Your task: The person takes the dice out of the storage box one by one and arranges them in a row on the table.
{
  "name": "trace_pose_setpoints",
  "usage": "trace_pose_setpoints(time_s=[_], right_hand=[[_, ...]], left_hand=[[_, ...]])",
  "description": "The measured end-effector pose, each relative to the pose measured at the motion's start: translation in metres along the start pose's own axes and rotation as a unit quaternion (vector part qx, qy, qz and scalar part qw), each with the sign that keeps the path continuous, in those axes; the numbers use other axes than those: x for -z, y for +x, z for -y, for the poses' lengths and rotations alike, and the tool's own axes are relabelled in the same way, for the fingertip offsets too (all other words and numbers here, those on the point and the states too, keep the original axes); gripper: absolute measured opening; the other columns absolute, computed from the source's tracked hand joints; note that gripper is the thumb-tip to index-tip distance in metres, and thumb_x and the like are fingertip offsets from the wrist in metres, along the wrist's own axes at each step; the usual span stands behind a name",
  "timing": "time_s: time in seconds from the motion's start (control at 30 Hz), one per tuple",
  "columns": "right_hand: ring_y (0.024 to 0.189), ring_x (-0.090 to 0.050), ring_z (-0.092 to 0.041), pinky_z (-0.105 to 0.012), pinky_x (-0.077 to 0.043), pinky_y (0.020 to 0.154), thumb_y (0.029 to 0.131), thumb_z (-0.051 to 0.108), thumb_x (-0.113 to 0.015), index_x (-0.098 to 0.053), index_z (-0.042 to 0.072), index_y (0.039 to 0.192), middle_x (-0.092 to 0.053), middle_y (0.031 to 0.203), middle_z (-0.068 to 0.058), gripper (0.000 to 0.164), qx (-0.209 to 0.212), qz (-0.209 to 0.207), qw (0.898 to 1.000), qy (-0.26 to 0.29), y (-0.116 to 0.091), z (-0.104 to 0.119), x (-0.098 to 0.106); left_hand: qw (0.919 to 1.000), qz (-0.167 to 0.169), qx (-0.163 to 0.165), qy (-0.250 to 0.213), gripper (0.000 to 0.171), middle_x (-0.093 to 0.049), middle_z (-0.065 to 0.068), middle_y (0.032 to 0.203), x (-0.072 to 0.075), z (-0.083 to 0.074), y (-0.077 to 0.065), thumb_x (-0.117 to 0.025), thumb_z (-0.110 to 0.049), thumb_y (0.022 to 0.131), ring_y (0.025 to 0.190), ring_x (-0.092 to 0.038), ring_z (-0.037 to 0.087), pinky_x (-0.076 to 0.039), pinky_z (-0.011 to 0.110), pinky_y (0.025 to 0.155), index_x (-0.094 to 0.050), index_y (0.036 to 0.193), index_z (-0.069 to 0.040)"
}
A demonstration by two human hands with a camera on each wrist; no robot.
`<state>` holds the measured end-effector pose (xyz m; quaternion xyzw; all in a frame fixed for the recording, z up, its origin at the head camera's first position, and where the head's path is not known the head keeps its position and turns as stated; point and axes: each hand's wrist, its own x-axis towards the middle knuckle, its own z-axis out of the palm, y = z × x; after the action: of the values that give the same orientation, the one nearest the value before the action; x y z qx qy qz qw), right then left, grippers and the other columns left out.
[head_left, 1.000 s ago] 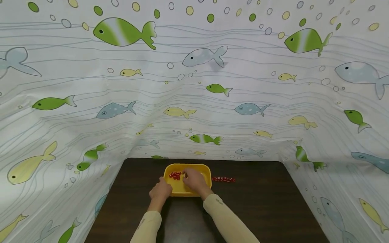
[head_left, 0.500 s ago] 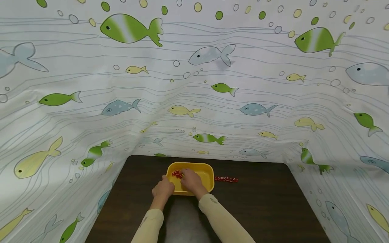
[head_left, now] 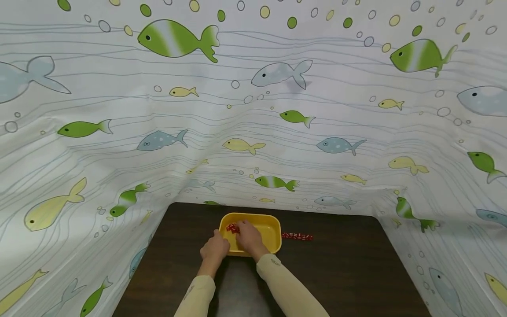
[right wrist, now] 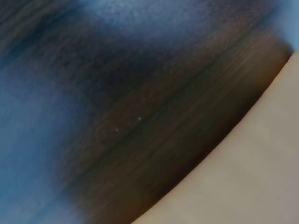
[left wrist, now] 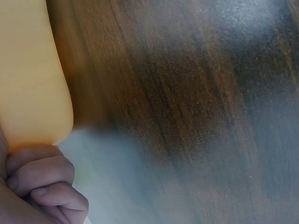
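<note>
Head view: A yellow tray [head_left: 269,237] is set near the far edge of a dark bench [head_left: 336,268], closer to its far-left corner than its far-right. The tray's near-left corner is gripped by the left hand [head_left: 215,248], its fingers [left wrist: 42,173] curled tight against the wall, presumably so that it is kept from sliding. Red dice [head_left: 231,227] are gathered inside, toward the tray's far-left corner, and are reached by the right hand [head_left: 250,236]; whether anything is pinched by its hidden fingers cannot be told. Just right of the tray, a row of red dice [head_left: 297,237] is laid roughly along the far edge, apparently kept apart deliberately. Dark marks on the right sleeve [head_left: 287,279] are too small to be read.
</note>
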<state>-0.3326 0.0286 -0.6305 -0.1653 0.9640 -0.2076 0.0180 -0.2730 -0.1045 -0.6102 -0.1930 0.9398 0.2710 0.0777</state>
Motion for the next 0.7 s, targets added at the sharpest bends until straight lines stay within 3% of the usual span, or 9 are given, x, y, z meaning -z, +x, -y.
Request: trace_pose_setpoints(time_s=[0.33, 0.7], right_hand=[[0.081, -0.053, -0.014, -0.036, -0.052, 0.086, 0.092, 0.023, -0.069, -0.065, 0.017, 0.114, -0.058, 0.105, 0.000, 0.023, -0.014, 0.014, 1.000, 0.023, 0.0003, -0.0025, 0.0040], [0.073, -0.050, -0.013, -0.029, -0.048, 0.072, 0.092, 0.026, -0.070, -0.062, 0.020, 0.098, -0.052, 0.086, 0.005, 0.012, -0.012, 0.035, 0.999, 0.033, -0.0018, -0.0011, 0.0076]], left_hand=[[0.9998, -0.014, -0.008, -0.014, 0.050, -0.053, 0.011, 0.073, -0.0021, -0.0009, -0.0012, -0.051, -0.029, 0.095, 0.058, -0.051, 0.027, -0.042, 0.042, 0.057, -0.043, 0.138, -0.003], [0.9997, -0.017, -0.005, -0.019, 0.048, -0.053, 0.011, 0.074, -0.0046, 0.0013, -0.0014, -0.050, -0.028, 0.095, 0.060, -0.052, 0.027, -0.042, 0.042, 0.058, -0.043, 0.135, -0.003]])
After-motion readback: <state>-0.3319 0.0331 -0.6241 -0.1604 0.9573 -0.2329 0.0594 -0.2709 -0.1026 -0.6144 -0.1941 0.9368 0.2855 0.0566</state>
